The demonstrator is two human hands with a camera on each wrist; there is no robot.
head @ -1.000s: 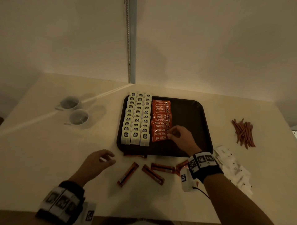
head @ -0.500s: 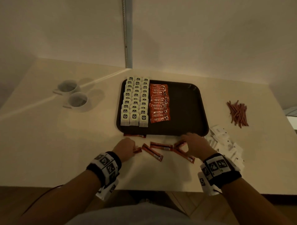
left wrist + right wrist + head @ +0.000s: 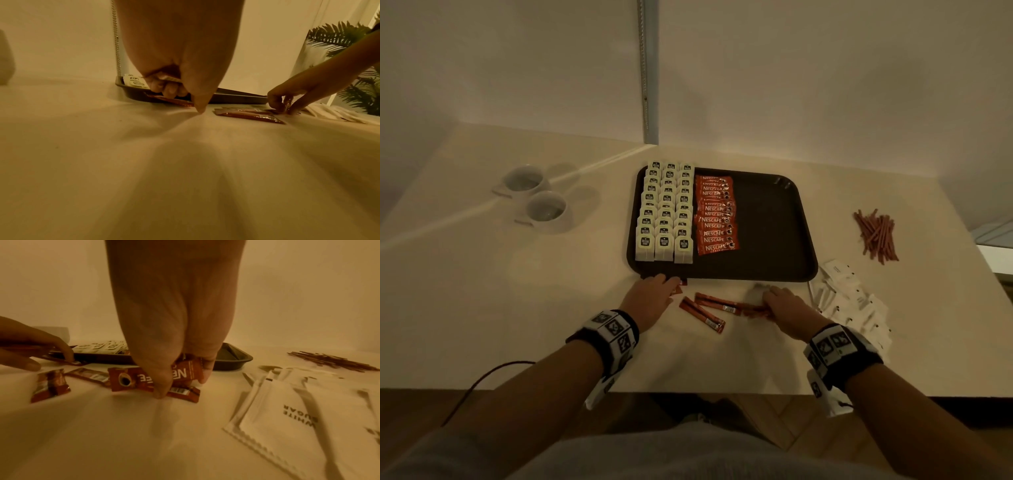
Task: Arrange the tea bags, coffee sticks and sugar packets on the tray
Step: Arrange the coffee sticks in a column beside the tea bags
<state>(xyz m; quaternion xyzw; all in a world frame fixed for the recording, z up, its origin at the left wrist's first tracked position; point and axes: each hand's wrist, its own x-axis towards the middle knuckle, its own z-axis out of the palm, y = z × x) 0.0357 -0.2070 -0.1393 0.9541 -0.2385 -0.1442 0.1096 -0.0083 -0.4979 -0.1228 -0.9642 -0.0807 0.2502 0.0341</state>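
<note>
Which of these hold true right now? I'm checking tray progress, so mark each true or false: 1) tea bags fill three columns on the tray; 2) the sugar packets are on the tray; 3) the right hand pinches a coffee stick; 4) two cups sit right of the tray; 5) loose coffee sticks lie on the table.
1) True: the tea bags stand in three columns at the left of the tray.
2) False: the sugar packets lie on the table, right of the tray.
3) True: the right hand pinches a coffee stick.
4) False: the cups sit left of the tray.
5) True: loose coffee sticks lie before the tray.
</note>
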